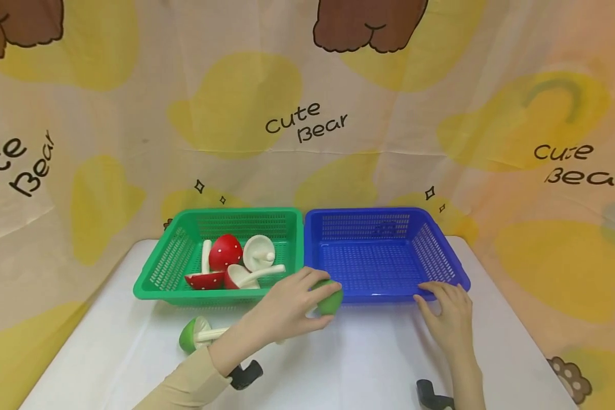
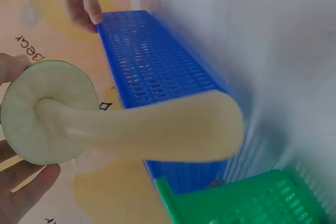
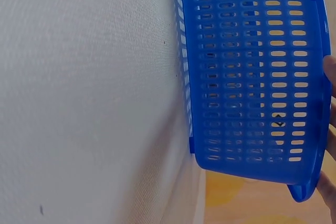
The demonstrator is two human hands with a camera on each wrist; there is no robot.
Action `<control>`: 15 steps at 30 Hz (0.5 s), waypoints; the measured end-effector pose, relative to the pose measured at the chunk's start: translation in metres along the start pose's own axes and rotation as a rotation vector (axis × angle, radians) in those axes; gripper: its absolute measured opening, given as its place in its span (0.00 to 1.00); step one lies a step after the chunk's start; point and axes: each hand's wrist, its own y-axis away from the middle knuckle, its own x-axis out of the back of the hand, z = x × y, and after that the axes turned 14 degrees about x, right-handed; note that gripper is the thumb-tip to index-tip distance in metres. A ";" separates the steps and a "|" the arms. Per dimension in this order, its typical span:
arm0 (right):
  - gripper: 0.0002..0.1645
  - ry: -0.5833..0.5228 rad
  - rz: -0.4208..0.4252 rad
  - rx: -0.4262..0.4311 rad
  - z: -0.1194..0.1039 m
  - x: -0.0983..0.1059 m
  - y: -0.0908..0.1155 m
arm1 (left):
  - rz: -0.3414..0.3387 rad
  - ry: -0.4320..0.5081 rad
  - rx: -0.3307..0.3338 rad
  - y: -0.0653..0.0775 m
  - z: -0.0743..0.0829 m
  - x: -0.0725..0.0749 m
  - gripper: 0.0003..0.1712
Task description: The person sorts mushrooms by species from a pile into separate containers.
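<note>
My left hand (image 1: 293, 303) holds a toy mushroom by its green cap (image 1: 330, 298), in front of the seam between the two baskets. In the left wrist view the pale underside and thick cream stem (image 2: 157, 129) of that mushroom show, the stem pointing away from the fingers. At the front right corner of the blue basket (image 1: 384, 297), my right hand (image 1: 452, 319) grips the rim between thumb and fingers. Inside the green basket (image 1: 210, 294) lie several red-capped toy mushrooms (image 1: 226, 252) with white stems. Another green-capped mushroom (image 1: 187, 336) lies on the table, partly behind my left forearm.
Both baskets stand side by side at the back of the white table (image 1: 369, 364). A patterned cloth (image 1: 379, 125) hangs behind them. Black pieces of the wrist gear (image 1: 246, 374) show by each wrist.
</note>
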 end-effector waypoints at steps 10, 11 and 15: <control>0.14 0.001 0.001 -0.006 0.001 -0.002 0.000 | -0.031 0.001 -0.112 -0.037 0.001 -0.016 0.26; 0.14 0.002 0.001 -0.008 0.001 -0.002 0.000 | -0.033 -0.004 -0.122 -0.040 0.001 -0.016 0.26; 0.14 0.005 0.000 -0.011 0.001 -0.001 0.001 | -0.062 -0.011 -0.144 -0.055 0.002 -0.014 0.25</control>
